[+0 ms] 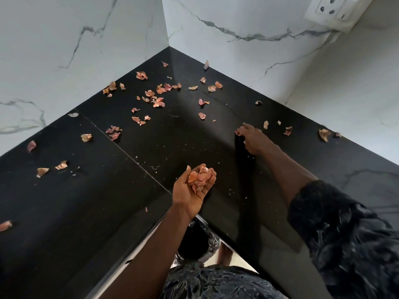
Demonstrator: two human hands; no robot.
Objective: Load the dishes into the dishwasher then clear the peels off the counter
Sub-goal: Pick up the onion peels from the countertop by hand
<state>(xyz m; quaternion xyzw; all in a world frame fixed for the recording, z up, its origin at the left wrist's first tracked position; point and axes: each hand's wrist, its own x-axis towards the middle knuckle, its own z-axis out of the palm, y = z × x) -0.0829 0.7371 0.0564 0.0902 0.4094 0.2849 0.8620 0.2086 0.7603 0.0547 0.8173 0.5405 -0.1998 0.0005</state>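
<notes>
A black stone tabletop (pixel 194 147) runs into a corner between two white marble-look walls (pixel 237 18), with a white wall socket (pixel 336 11) high on the right-hand one. Thin orange and pink peels (pixel 159 102) are scattered over much of the tabletop. They lie thickest toward the corner, and a few more sit well apart on the left slab beyond a diagonal seam (pixel 121 145).

The left hand (pixel 190 190) is palm up above the near part of the tabletop. Its fingers are curled into a cup around a heap of peels (pixel 199 178) that fills the palm.

The right hand (pixel 254 141) reaches farther out, back upward, from a dark patterned sleeve (pixel 345 223) pushed up the forearm. Its fingers (pixel 245 127) bend down to the tabletop, and a small pinkish peel (pixel 237 132) lies at their tips. Whether they pinch it or only touch it cannot be told. A pale scrap (pixel 266 124) and a reddish scrap (pixel 288 131) lie just beyond that hand, and a larger tan piece (pixel 323 134) sits near the right wall.

Below the inner edge of the tabletop, under the left forearm, is a bin (pixel 194 240) lined with a shiny dark bag.
</notes>
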